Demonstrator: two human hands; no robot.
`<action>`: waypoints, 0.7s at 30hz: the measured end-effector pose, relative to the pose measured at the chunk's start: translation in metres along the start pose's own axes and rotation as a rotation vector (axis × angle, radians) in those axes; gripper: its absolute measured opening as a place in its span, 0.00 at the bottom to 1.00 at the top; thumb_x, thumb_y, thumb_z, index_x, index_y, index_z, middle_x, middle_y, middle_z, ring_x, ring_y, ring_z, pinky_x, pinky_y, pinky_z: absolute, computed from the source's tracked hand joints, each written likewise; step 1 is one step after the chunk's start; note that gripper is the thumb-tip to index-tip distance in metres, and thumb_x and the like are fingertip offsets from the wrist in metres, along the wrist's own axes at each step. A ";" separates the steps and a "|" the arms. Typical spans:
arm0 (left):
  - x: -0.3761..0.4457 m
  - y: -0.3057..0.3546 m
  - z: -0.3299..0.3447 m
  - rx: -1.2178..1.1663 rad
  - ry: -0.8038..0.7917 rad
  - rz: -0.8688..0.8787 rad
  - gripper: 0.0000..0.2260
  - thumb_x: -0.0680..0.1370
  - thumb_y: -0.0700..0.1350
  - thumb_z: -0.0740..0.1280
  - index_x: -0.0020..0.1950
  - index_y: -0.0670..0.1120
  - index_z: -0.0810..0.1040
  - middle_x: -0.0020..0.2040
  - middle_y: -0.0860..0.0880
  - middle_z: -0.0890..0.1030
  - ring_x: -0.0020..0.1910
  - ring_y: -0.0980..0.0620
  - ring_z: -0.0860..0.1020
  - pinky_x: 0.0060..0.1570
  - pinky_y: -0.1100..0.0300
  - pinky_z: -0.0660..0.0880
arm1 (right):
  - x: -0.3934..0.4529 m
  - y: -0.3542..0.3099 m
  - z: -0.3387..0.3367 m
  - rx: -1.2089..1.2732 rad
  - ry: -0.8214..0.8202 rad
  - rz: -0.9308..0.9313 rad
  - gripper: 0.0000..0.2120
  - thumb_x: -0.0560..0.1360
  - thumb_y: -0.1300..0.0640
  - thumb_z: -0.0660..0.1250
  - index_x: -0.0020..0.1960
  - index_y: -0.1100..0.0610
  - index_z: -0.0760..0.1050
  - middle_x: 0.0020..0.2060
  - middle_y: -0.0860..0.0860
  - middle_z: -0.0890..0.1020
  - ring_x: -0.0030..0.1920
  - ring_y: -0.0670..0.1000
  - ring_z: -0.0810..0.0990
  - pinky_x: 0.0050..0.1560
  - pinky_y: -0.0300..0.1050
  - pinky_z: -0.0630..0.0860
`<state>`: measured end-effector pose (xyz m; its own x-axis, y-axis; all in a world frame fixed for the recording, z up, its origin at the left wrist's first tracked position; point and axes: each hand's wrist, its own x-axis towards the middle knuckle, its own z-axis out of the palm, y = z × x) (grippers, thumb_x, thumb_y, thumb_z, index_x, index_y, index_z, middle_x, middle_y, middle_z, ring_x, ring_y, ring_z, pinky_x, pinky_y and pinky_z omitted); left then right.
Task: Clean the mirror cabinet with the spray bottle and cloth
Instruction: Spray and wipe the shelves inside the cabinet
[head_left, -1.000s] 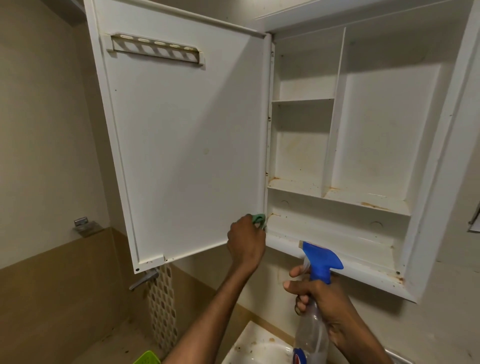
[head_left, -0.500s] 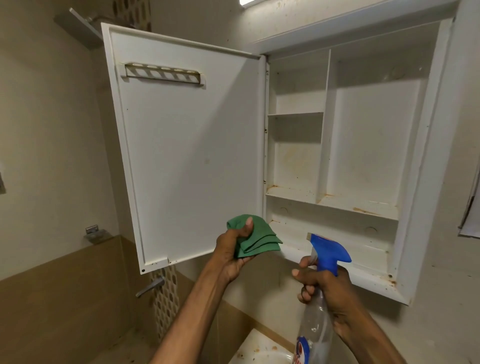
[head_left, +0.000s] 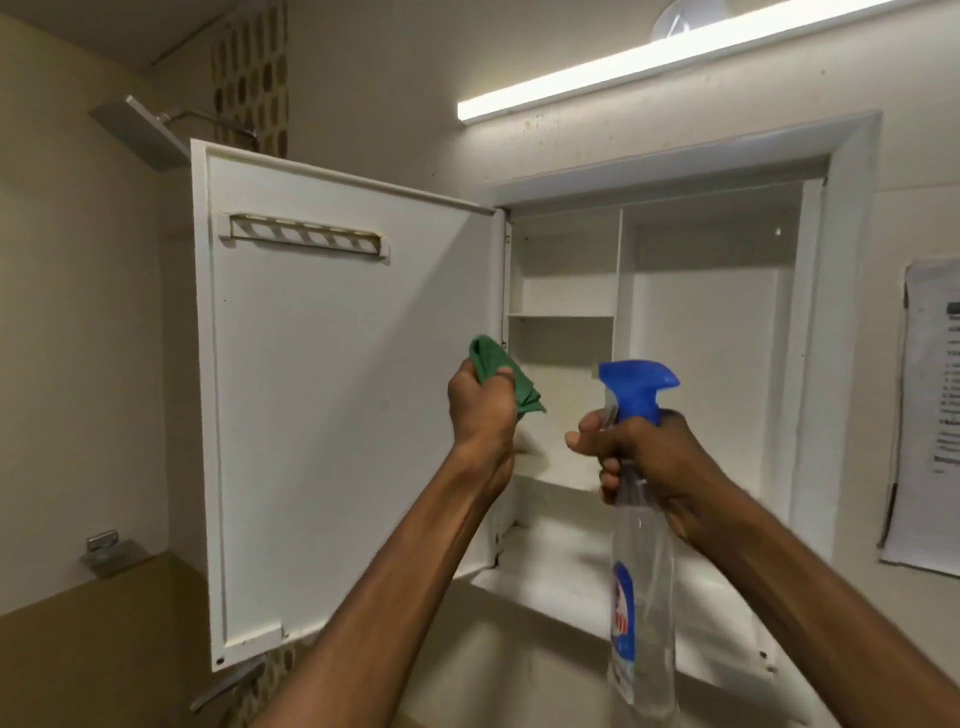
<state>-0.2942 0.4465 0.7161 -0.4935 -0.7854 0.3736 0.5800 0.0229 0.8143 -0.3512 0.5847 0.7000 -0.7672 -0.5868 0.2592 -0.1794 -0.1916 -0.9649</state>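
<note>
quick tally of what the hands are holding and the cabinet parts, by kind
green cloth: 1, gripped in the left hand
spray bottle: 1, blue trigger head, gripped in the right hand
cabinet door: 1, swung open
mirror cabinet: 1, shelves bare where visible
hands: 2
total: 6

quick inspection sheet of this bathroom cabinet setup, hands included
surface: cabinet door swung open, white inner face toward camera; cabinet shelves hold nothing visible
job's things: green cloth; spray bottle, blue trigger head, clear body
clutter: nothing seen
grippers: left hand grips the cloth beside the door's hinge edge; right hand grips the bottle neck
cables: nothing seen
surroundings: lit tube light, shower head, paper sheet on right wall
</note>
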 end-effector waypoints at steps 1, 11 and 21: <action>0.006 0.004 0.011 0.023 0.002 0.027 0.07 0.78 0.35 0.60 0.51 0.45 0.75 0.48 0.41 0.78 0.47 0.44 0.78 0.52 0.46 0.79 | 0.008 -0.015 0.003 -0.041 0.023 -0.010 0.08 0.68 0.67 0.75 0.43 0.60 0.78 0.21 0.50 0.72 0.21 0.48 0.71 0.26 0.41 0.74; 0.044 0.025 0.063 -0.063 0.127 0.056 0.13 0.76 0.37 0.61 0.59 0.41 0.76 0.48 0.43 0.82 0.46 0.43 0.80 0.44 0.55 0.78 | 0.087 -0.122 0.028 -0.353 0.183 -0.035 0.11 0.63 0.69 0.70 0.44 0.61 0.78 0.21 0.51 0.72 0.21 0.50 0.71 0.28 0.41 0.73; 0.053 0.039 0.060 -0.077 -0.016 0.049 0.20 0.77 0.34 0.61 0.68 0.46 0.71 0.41 0.56 0.76 0.40 0.56 0.77 0.44 0.59 0.78 | 0.115 -0.137 0.042 -0.610 0.327 0.004 0.11 0.61 0.71 0.68 0.29 0.58 0.70 0.17 0.50 0.72 0.16 0.48 0.70 0.22 0.37 0.71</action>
<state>-0.3364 0.4430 0.7946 -0.4729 -0.7747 0.4198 0.6515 0.0134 0.7586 -0.3886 0.5104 0.8633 -0.8976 -0.3006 0.3223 -0.4170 0.3428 -0.8418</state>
